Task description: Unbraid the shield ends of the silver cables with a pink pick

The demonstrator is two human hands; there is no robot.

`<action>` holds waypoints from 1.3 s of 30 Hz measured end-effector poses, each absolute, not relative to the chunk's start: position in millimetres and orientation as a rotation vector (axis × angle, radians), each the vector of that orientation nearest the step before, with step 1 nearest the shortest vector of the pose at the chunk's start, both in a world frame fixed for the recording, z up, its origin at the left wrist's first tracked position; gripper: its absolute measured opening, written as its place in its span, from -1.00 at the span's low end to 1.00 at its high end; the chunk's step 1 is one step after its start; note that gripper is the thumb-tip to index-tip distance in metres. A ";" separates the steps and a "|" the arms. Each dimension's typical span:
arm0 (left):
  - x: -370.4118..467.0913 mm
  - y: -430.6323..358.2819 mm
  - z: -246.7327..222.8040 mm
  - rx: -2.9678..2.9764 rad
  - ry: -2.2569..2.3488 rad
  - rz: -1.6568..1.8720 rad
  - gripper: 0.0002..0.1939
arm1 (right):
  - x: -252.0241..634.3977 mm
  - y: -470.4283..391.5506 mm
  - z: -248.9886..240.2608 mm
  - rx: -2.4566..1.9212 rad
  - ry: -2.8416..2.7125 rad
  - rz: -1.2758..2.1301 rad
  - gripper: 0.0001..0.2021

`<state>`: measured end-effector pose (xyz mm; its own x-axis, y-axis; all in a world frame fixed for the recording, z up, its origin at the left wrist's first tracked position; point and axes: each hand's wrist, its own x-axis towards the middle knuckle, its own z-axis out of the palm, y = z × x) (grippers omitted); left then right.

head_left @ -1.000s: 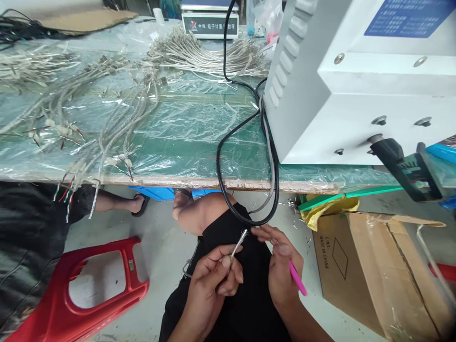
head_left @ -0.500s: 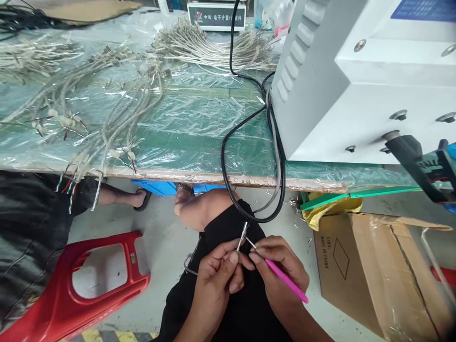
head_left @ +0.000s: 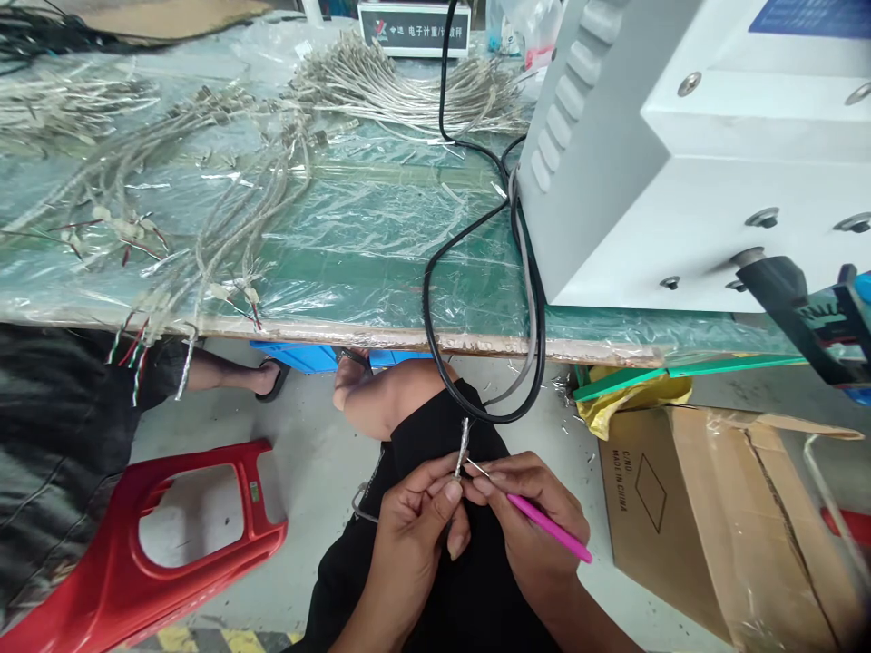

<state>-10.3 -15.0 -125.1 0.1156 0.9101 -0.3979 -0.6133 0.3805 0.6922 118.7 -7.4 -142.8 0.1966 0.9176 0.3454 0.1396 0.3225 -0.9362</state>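
Below the plastic-covered table [head_left: 354, 263], left hand [head_left: 415, 535] pinches an upright braided cable end [head_left: 463, 449] over the lap, while right hand [head_left: 537, 526] grips a pink-handled pick [head_left: 544, 524] touching its right side.

The pick [head_left: 548, 528] has a bright pink handle, and the braided cable end [head_left: 464, 443] is silvery. The bench [head_left: 381, 263] is green under clear glossy film, the stool [head_left: 146, 567] red, the machine housing [head_left: 680, 172] white with a blue panel, the looped cord [head_left: 427, 299] black.
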 end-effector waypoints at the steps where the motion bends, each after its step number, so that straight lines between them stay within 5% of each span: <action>1: -10.5 -15.3 -125.7 0.400 0.903 1.157 -0.79 | 118.4 -7.7 -142.3 -1.116 -1.277 0.734 -0.70; 10: -11.4 -16.3 -128.7 0.415 0.946 1.138 -0.75 | 111.4 -1.3 -125.2 -1.182 -1.420 0.511 -0.78; 39: -14.5 -18.3 -128.5 0.469 0.971 1.110 -0.75 | 109.4 -5.7 -138.7 -1.255 -1.303 0.640 -0.82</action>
<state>-14.5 -18.3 -128.5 0.1131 0.9028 -0.4149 -0.5318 0.4077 0.7423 109.4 -5.7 -138.7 0.2326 0.9090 0.3460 0.2824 0.2773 -0.9183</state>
